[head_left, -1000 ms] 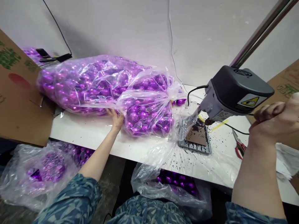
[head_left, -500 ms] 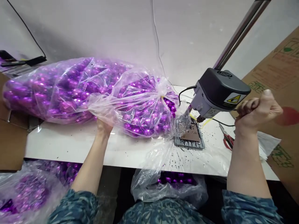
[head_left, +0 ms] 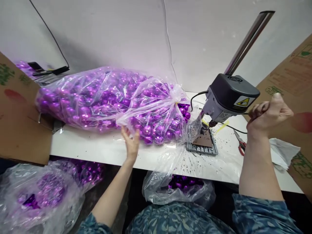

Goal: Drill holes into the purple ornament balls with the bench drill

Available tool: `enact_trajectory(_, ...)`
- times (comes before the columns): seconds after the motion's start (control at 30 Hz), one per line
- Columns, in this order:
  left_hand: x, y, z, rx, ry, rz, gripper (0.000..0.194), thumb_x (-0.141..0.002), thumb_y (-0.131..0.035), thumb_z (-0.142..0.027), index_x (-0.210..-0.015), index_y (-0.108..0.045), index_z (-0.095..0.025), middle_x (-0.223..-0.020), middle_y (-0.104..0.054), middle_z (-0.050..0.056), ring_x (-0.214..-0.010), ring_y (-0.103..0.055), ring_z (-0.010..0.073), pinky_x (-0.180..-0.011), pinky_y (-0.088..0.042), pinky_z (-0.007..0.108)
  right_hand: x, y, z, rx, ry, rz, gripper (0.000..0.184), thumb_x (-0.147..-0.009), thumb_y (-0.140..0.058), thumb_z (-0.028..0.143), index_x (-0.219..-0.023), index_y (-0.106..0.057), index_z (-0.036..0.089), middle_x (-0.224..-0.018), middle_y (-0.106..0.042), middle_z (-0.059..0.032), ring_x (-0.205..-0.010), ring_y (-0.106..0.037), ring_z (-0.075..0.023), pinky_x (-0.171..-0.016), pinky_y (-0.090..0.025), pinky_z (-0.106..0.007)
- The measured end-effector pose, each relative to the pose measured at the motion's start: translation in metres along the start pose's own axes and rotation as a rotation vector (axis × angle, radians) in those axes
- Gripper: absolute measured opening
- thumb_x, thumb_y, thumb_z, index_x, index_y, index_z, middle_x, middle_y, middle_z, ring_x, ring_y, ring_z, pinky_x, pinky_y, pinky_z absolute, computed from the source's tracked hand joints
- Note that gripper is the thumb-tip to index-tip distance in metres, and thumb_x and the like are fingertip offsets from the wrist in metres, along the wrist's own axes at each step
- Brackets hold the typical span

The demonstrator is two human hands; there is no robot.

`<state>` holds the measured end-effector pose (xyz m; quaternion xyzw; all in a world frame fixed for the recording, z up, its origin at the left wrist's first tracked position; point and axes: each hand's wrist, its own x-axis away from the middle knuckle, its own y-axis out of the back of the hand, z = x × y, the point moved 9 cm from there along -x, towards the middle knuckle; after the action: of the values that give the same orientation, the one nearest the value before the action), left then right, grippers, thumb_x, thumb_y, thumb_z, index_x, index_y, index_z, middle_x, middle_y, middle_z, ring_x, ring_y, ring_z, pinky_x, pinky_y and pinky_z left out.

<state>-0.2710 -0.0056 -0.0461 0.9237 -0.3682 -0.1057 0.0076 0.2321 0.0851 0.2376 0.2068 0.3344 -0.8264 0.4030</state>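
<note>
A long clear plastic bag (head_left: 104, 97) full of shiny purple baubles lies on the white table, its gathered neck (head_left: 176, 96) tied toward the right. My left hand (head_left: 131, 144) is at the bag's front side, palm up with thumb and fingers apart; the fingertips are close to the loose plastic, and I cannot tell if they touch it. My right hand (head_left: 269, 113) is closed in a fist around the handle of a small bench drill press (head_left: 232, 96), the handle mostly hidden by the fingers. Under the drill chuck a brown board (head_left: 203, 139) lies on a grey slotted base (head_left: 202, 150).
Dark shavings (head_left: 192, 165) are scattered over the table. Red-handled scissors (head_left: 241, 146) and white tissue (head_left: 284, 152) lie at the right. Cardboard boxes stand left (head_left: 21, 123) and right (head_left: 298, 84). Open bags of purple baubles sit lower left (head_left: 14, 195) and at my lap (head_left: 156, 191).
My left hand has come out from under the loose plastic and sits lower and farther right, its fingers now visible. My right hand stays at the drill handle. The view has shifted left.
</note>
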Motion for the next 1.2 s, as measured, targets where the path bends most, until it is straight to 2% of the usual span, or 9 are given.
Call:
enact_trajectory(0.17, 0.031, -0.093, 0.003, -0.34, -0.078, 0.309, 0.146, -0.065, -0.096, -0.062, -0.171, -0.003, -0.026, -0.18, 0.001, 0.032, -0.168, 0.006, 0.0531, -0.129, -0.016, 0.08, -0.002, 0.0, -0.002, -0.02, -0.007, 0.011, 0.063, -0.095, -0.04, 0.005, -0.037, -0.024, 0.022, -0.033, -0.019, 0.0064, -0.029, -0.016, -0.0056, -0.038, -0.01, -0.027)
enact_trajectory(0.27, 0.01, -0.123, 0.0, -0.335, -0.094, 0.319, 0.128, -0.076, -0.091, -0.055, -0.171, -0.013, -0.018, -0.178, 0.003, 0.038, -0.167, 0.006, 0.0563, -0.126, -0.014, 0.082, -0.003, 0.0, -0.004, -0.018, -0.016, 0.013, 0.062, -0.095, -0.044, 0.009, -0.038, -0.024, 0.023, -0.033, -0.019, 0.0068, -0.029, -0.016, -0.0056, -0.037, -0.01, -0.027)
enact_trajectory(0.37, -0.015, -0.137, -0.008, -0.33, -0.108, 0.313, 0.084, -0.093, -0.076, -0.04, -0.164, -0.039, -0.012, -0.176, -0.016, 0.038, -0.166, -0.021, 0.0523, -0.128, -0.026, 0.074, -0.003, 0.002, -0.005, -0.013, -0.027, 0.011, 0.061, -0.094, -0.042, 0.008, -0.038, -0.023, 0.024, -0.034, -0.018, 0.007, -0.029, -0.016, -0.0054, -0.036, -0.009, -0.027)
enact_trajectory(0.53, -0.033, -0.112, -0.017, -0.28, -0.203, 0.262, 0.044, -0.1, -0.052, -0.015, -0.137, -0.073, -0.022, -0.146, -0.067, 0.016, -0.133, -0.067, 0.0314, -0.12, -0.051, 0.054, -0.002, 0.003, -0.007, 0.002, -0.038, 0.049, 0.059, -0.096, -0.046, 0.014, -0.04, -0.03, 0.024, -0.035, -0.025, 0.0073, -0.029, -0.02, -0.0048, -0.036, -0.012, -0.026)
enact_trajectory(0.7, -0.019, -0.068, -0.012, -0.384, -0.296, 0.234, 0.037, -0.087, -0.056, -0.009, -0.115, -0.08, -0.017, -0.122, -0.075, 0.015, -0.118, -0.071, 0.0329, -0.112, -0.055, 0.051, -0.003, 0.004, -0.013, 0.01, -0.032, 0.1, 0.059, -0.098, -0.054, 0.025, -0.044, -0.031, 0.025, -0.036, -0.027, 0.0081, -0.03, -0.022, -0.0049, -0.037, -0.014, -0.028)
enact_trajectory(0.87, 0.006, -0.053, -0.035, -0.479, -0.448, 0.081, 0.034, -0.088, -0.067, -0.023, -0.121, -0.073, -0.016, -0.123, -0.074, 0.018, -0.124, -0.067, 0.0383, -0.117, -0.048, 0.06, -0.004, 0.005, -0.02, 0.017, -0.002, 0.129, 0.06, -0.096, -0.061, 0.046, -0.046, -0.033, 0.027, -0.038, -0.027, 0.0086, -0.033, -0.025, -0.0057, -0.038, -0.016, -0.03)
enact_trajectory(0.93, 0.026, -0.072, -0.061, -0.52, -0.652, 0.097, 0.033, -0.09, -0.068, -0.026, -0.121, -0.071, -0.018, -0.131, -0.073, 0.019, -0.134, -0.062, 0.0389, -0.122, -0.043, 0.062, -0.003, 0.007, -0.023, 0.026, 0.013, 0.131, 0.06, -0.094, -0.061, 0.054, -0.047, -0.034, 0.027, -0.039, -0.027, 0.0086, -0.034, -0.025, -0.0061, -0.039, -0.017, -0.03)
enact_trajectory(1.07, 0.078, -0.154, -0.104, -0.6, -1.061, 0.499, 0.038, -0.098, -0.06, -0.022, -0.135, -0.069, -0.024, -0.159, -0.06, 0.015, -0.159, -0.044, 0.0355, -0.131, -0.033, 0.062, -0.001, 0.012, -0.029, 0.057, 0.032, 0.126, 0.06, -0.094, -0.057, 0.059, -0.05, -0.033, 0.028, -0.041, -0.027, 0.0076, -0.037, -0.026, -0.0072, -0.042, -0.018, -0.031)
enact_trajectory(1.2, 0.08, -0.213, -0.112, -0.79, -1.056, 0.682, 0.054, -0.1, -0.06, -0.023, -0.154, -0.059, -0.024, -0.167, -0.052, 0.018, -0.164, -0.036, 0.0397, -0.132, -0.025, 0.07, -0.001, 0.013, -0.033, 0.111, 0.026, 0.141, 0.059, -0.096, -0.055, 0.061, -0.053, -0.031, 0.028, -0.043, -0.027, 0.0069, -0.041, -0.026, -0.0077, -0.044, -0.022, -0.032)
